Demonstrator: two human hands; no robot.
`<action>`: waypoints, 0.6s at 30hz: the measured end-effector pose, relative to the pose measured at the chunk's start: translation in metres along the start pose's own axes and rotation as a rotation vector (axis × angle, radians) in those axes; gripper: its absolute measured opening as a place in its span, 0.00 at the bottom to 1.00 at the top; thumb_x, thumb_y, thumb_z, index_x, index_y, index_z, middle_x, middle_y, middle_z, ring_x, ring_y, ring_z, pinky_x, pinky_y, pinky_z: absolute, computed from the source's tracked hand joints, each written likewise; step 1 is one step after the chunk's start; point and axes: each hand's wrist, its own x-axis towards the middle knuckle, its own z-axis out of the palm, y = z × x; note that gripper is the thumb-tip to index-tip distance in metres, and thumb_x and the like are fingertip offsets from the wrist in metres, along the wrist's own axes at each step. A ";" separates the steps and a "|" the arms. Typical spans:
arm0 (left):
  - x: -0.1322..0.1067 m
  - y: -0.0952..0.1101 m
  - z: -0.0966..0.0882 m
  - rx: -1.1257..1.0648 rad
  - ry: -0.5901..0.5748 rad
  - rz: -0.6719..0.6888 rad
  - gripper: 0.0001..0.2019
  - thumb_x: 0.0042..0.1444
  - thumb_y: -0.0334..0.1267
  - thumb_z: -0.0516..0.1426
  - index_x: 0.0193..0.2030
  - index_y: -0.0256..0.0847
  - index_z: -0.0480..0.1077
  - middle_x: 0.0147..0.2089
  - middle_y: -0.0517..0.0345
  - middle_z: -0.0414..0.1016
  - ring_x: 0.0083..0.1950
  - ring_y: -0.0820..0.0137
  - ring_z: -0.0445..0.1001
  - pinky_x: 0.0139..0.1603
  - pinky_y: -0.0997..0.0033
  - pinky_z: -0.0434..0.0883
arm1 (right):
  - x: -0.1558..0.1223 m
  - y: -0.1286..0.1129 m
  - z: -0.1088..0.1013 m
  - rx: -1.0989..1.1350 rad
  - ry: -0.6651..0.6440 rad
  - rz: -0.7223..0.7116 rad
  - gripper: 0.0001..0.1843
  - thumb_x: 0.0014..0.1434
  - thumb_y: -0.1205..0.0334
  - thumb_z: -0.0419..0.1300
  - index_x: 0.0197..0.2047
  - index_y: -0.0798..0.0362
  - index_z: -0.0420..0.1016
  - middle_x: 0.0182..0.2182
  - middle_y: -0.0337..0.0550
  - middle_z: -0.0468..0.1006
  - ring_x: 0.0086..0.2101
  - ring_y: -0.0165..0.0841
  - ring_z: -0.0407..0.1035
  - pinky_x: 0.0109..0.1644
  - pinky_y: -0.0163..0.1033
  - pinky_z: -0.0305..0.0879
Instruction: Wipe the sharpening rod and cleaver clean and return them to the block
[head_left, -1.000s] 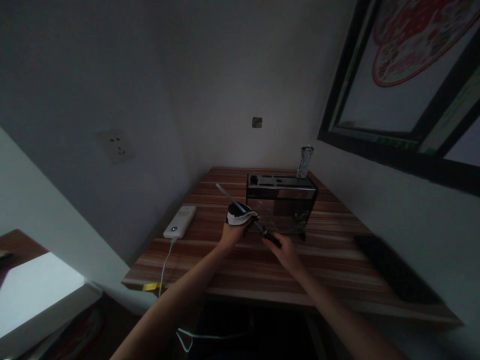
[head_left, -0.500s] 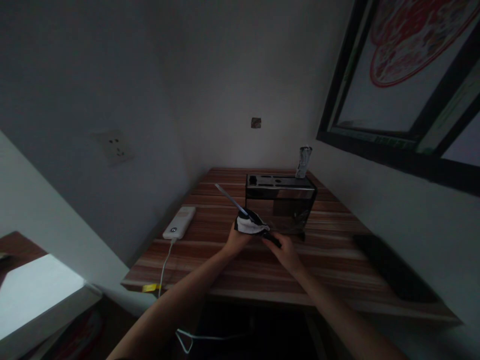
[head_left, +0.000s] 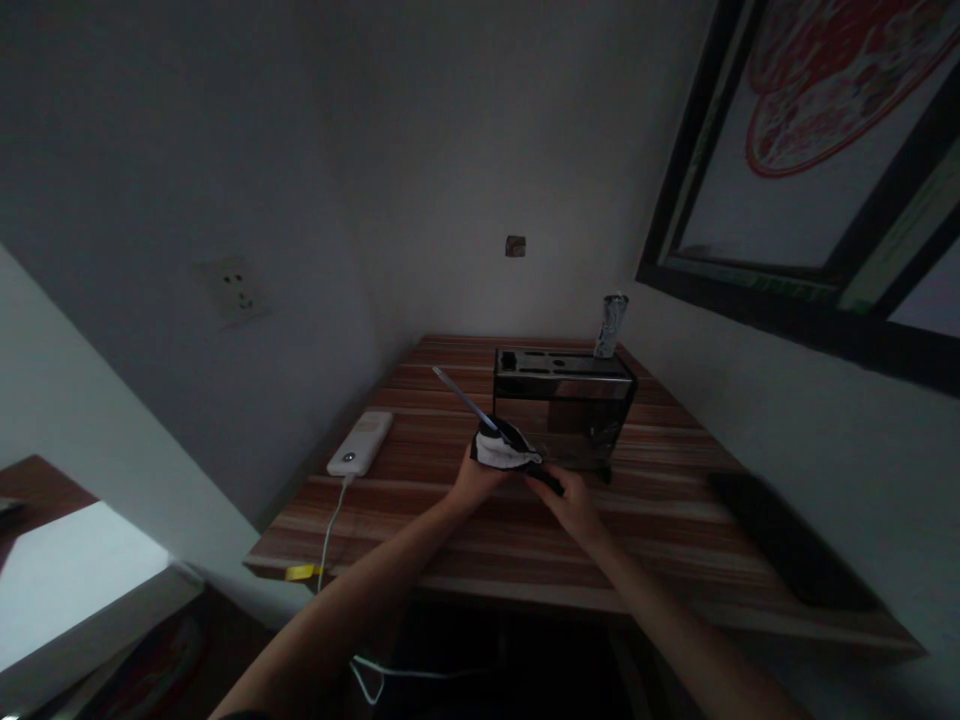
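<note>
My left hand [head_left: 475, 484] is closed around a black-and-white cloth [head_left: 501, 453], which wraps the middle of a knife [head_left: 463, 396]. The knife's narrow pale blade sticks out of the cloth, slanting up to the left. Its black handle lies in my right hand [head_left: 572, 502], whose fingers are closed on it. The knife is held above the wood-grain table [head_left: 442, 560]. Just behind my hands stands a black knife block [head_left: 562, 385] with a slotted top and a see-through front. The fingers of my left hand are mostly hidden under the cloth.
To the left lies a white power bank [head_left: 361, 444] with a white cable [head_left: 330, 525] running over the table's front edge, near a yellow tag [head_left: 301, 572]. A silvery upright object [head_left: 611, 325] stands behind the block. A dark flat object [head_left: 787, 540] lies at right.
The view has shifted very slightly. Both hands keep their hold on the cloth and the knife, with no clear movement between them.
</note>
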 end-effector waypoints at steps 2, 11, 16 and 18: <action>-0.001 0.001 0.000 0.001 0.004 0.004 0.18 0.32 0.34 0.66 0.34 0.36 0.70 0.35 0.54 0.76 0.37 0.67 0.74 0.41 0.68 0.71 | 0.000 0.001 0.000 -0.006 0.000 0.006 0.15 0.52 0.53 0.57 0.35 0.56 0.75 0.33 0.46 0.78 0.34 0.39 0.71 0.38 0.39 0.65; 0.000 0.004 -0.002 -0.014 0.005 0.025 0.15 0.36 0.36 0.65 0.33 0.36 0.70 0.34 0.55 0.75 0.35 0.69 0.73 0.38 0.70 0.71 | 0.001 0.004 0.002 -0.021 -0.003 0.023 0.16 0.51 0.52 0.57 0.37 0.55 0.76 0.33 0.45 0.78 0.35 0.40 0.71 0.38 0.40 0.65; 0.002 0.015 -0.003 -0.009 0.043 0.059 0.14 0.39 0.36 0.63 0.34 0.36 0.69 0.35 0.55 0.74 0.35 0.70 0.72 0.38 0.70 0.70 | 0.002 0.001 0.002 -0.047 0.009 0.013 0.16 0.51 0.51 0.57 0.35 0.55 0.76 0.31 0.44 0.78 0.33 0.38 0.71 0.37 0.38 0.65; 0.005 0.020 -0.004 0.006 0.070 0.092 0.12 0.39 0.36 0.63 0.32 0.36 0.69 0.34 0.56 0.74 0.35 0.71 0.72 0.38 0.70 0.70 | 0.002 0.000 0.001 -0.049 0.005 0.022 0.16 0.51 0.51 0.57 0.34 0.55 0.76 0.30 0.43 0.78 0.32 0.38 0.71 0.36 0.37 0.65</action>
